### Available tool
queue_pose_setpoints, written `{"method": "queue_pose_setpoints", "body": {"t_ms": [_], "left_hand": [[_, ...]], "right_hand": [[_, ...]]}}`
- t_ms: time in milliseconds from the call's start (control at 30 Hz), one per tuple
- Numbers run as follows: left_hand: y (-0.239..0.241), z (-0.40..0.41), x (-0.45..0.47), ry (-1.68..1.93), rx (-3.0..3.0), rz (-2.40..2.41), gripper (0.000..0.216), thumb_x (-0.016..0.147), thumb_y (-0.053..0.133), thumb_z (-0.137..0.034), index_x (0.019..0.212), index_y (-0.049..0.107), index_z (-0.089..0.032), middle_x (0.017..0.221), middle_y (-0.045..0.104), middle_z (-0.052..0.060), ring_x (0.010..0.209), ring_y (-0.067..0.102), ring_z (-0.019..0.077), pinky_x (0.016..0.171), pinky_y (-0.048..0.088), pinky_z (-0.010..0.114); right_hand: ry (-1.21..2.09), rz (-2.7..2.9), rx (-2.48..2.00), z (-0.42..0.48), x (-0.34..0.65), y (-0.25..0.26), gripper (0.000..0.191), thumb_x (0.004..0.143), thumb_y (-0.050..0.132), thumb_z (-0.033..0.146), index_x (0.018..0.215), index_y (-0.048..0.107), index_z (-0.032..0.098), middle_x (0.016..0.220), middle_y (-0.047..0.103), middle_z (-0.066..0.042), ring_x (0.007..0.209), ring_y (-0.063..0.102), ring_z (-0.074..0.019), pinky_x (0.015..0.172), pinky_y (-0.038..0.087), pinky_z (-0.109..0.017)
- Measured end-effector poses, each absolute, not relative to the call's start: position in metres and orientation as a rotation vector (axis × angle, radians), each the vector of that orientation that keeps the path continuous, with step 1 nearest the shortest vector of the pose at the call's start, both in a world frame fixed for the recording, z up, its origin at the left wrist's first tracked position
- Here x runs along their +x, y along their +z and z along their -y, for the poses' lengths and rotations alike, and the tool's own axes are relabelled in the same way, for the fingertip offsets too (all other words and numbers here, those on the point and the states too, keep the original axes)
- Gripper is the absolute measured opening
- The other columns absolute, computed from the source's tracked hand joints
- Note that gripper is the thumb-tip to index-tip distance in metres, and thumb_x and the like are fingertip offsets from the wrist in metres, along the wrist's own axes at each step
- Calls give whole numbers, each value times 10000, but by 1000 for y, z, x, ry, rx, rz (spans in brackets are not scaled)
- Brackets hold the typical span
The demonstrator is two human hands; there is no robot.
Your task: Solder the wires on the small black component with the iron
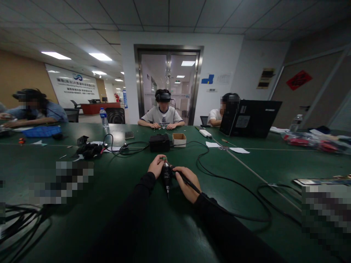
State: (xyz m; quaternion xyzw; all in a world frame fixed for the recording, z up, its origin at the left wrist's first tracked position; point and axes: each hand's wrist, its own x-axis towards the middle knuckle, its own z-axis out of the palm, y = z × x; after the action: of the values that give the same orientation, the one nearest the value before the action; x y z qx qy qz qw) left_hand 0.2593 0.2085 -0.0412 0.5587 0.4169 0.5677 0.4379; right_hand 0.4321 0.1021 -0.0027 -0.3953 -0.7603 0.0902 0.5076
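My left hand (156, 166) is closed, fingertips pinching at a small green piece (165, 159) that looks like a bit of circuit board. Directly below that piece is a black cylindrical tool (167, 175), silver at its upper end, with a thin metal tip pointing toward me. It looks like a screwdriver; whether my left fingers also touch it cannot be made out. My right hand (189, 182) is wrapped round a black pen-shaped tool (189, 181) with a cable, perhaps a soldering iron. The pen's front end reaches close to the green piece.
A black box (159, 143) and an open cardboard box (179, 140) stand beyond my hands. Black cable (233, 179) loops across the green table on the right. Dark cables and parts (89, 149) lie at left. Another person (163, 113) sits opposite.
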Motion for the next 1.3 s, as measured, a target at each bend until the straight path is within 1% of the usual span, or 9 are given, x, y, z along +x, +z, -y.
{"method": "queue_pose_setpoints", "body": {"t_ms": [267, 500, 733, 900, 1300], "left_hand": [[-46, -214, 257, 1410, 1433, -1070, 265, 759, 509, -113, 999, 586, -194, 836, 710, 33, 827, 666, 172, 892, 465, 337], [-50, -217, 258, 1427, 1420, -1026, 261, 751, 514, -114, 986, 588, -200, 814, 704, 24, 811, 669, 170, 885, 475, 341], [-44, -211, 258, 1408, 1402, -1024, 255, 742, 524, -128, 979, 585, -198, 829, 709, 28, 827, 671, 177, 891, 473, 345], [-41, -209, 258, 1406, 1392, -1023, 249, 729, 547, -136, 967, 585, -199, 824, 702, 28, 829, 667, 182, 899, 463, 352], [-45, -213, 258, 1410, 1386, -1011, 273, 729, 534, -127, 990, 574, -196, 809, 690, 26, 805, 663, 176, 870, 469, 341]], "right_hand": [[189, 1786, -981, -103, 434, -5, 175, 891, 498, 228, 964, 657, 233, 952, 701, -26, 879, 643, -173, 811, 492, -294], [155, 1804, -992, -104, 434, -6, 182, 888, 495, 227, 974, 655, 238, 957, 709, -24, 882, 645, -177, 821, 491, -305], [173, 1794, -1003, -104, 433, -6, 183, 888, 495, 223, 970, 658, 233, 952, 705, -24, 868, 647, -170, 802, 498, -292], [178, 1799, -1002, -103, 434, -6, 185, 891, 494, 228, 977, 658, 230, 963, 703, -26, 884, 638, -172, 819, 492, -300], [188, 1791, -961, -99, 433, -2, 176, 883, 496, 216, 950, 658, 226, 927, 704, -30, 854, 648, -173, 799, 499, -298]]}}
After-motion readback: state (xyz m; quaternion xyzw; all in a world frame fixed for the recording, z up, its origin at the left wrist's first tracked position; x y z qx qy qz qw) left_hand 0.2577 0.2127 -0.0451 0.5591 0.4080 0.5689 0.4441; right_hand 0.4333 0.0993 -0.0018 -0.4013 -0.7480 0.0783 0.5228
